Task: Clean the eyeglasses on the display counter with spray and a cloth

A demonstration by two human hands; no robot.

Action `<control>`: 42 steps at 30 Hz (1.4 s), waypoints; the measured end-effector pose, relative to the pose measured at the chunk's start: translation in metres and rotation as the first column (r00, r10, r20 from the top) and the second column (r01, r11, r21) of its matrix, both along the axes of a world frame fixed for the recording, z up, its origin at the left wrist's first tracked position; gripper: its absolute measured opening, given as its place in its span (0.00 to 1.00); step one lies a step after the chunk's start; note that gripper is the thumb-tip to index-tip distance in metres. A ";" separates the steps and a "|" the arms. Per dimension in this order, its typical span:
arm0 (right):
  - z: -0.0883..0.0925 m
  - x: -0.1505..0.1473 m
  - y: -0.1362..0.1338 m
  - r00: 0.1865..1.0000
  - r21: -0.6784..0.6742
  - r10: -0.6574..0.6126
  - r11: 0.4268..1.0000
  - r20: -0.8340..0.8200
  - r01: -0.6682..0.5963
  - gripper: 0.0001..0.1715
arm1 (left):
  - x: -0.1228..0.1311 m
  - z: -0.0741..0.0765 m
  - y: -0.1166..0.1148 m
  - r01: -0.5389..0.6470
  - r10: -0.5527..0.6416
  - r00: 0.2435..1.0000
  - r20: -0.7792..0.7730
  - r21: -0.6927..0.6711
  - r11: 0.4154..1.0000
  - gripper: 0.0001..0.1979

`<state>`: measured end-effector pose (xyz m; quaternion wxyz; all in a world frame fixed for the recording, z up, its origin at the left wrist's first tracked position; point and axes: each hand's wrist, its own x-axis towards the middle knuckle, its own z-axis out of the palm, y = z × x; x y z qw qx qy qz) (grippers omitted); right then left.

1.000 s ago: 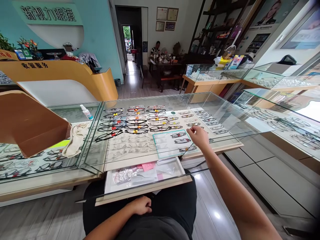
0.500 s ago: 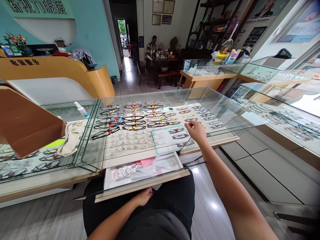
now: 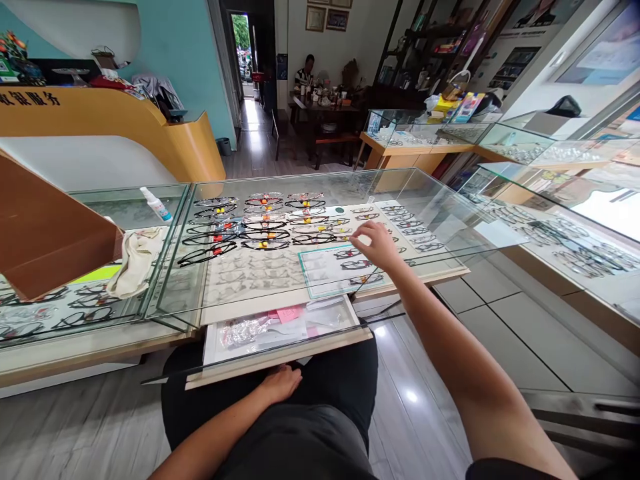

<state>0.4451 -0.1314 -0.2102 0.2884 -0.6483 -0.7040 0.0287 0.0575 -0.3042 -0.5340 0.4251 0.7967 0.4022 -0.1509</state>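
My right hand point(image 3: 377, 245) reaches over the glass top with thumb and forefinger pinched at the right end of a pair of eyeglasses point(image 3: 341, 238). Left of it, several more eyeglasses point(image 3: 265, 235) with coloured tags lie in rows on the display case point(image 3: 235, 180). Below the hand is a teal-edged sheet point(image 3: 320, 270) with a few frames beside and over it. My left hand point(image 3: 283, 385) rests on my lap beneath the open drawer, fingers loosely laid down and holding nothing that I can see.
The drawer point(image 3: 270, 363) sticks out over my thighs, holding plastic bags and a pink slip point(image 3: 287, 313). To the left are a brown box point(image 3: 55, 233), a cloth point(image 3: 134, 263) and a spray bottle point(image 3: 156, 204). A person point(image 3: 305, 75) sits at a far table.
My right hand has moved left, from above the right-hand rows to the end of the tagged eyeglasses. My left hand stays on my lap. The view has tipped slightly downward.
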 end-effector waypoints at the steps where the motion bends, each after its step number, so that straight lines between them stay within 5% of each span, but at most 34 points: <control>1: 0.007 -0.009 0.007 0.993 -0.013 0.102 0.995 0.052 -0.101 0.17 | -0.001 0.001 0.001 0.004 -0.004 1.000 0.008 -0.001 1.000 0.24; 6: 0.036 -0.056 0.057 0.897 -0.202 0.372 0.923 0.239 -0.329 0.15 | -0.005 0.007 0.004 -0.069 0.069 0.998 0.010 -0.012 0.998 0.25; 12: 0.047 -0.080 0.093 0.832 -0.393 0.431 0.873 0.349 -0.288 0.10 | -0.015 0.021 0.009 -0.207 0.203 0.976 -0.078 -0.054 0.977 0.30; 17: 0.046 -0.084 0.102 0.825 -0.418 0.445 0.862 0.350 -0.287 0.06 | -0.029 0.055 0.009 -0.192 0.184 0.980 -0.074 -0.118 0.974 0.26; 21: 0.046 -0.087 0.100 0.847 -0.408 0.405 0.877 0.345 -0.254 0.07 | -0.040 0.118 -0.008 -0.090 0.094 0.995 0.015 -0.166 0.982 0.24; 24: 0.059 -0.085 0.085 0.867 -0.396 0.381 0.886 0.321 -0.242 0.10 | -0.053 0.190 -0.024 -0.001 0.036 0.961 0.273 -0.127 0.992 0.20; 26: 0.076 -0.084 0.067 0.879 -0.406 0.426 0.857 0.216 -0.316 0.13 | -0.066 0.239 -0.029 -0.008 -0.017 0.871 0.491 0.049 0.999 0.18; 28: 0.095 -0.085 0.044 0.848 -0.435 0.529 0.771 0.030 -0.466 0.16 | -0.082 0.279 -0.024 -0.212 -0.058 0.788 0.612 0.358 0.909 0.16; 30: 0.109 -0.090 0.020 0.775 -0.503 0.625 0.642 -0.092 -0.578 0.18 | -0.099 0.303 -0.006 -0.433 -0.004 0.789 0.614 0.562 0.705 0.14; 32: 0.111 -0.100 -0.001 0.737 -0.587 0.658 0.538 -0.157 -0.605 0.16 | -0.114 0.311 0.019 -0.507 0.095 0.829 0.552 0.668 0.546 0.12; 35: 0.094 -0.118 -0.024 0.758 -0.737 0.638 0.447 -0.134 -0.507 0.09 | -0.129 0.304 0.055 -0.455 0.191 0.889 0.416 0.755 0.472 0.15; 38: 0.070 -0.132 -0.036 0.807 -0.813 0.588 0.447 -0.046 -0.372 0.05 | -0.132 0.288 0.070 -0.399 0.241 0.916 0.322 0.800 0.448 0.20; 42: 0.057 -0.143 -0.045 0.861 -0.827 0.509 0.490 0.016 -0.275 0.03 | -0.126 0.274 0.061 -0.427 0.275 0.901 0.335 0.796 0.430 0.25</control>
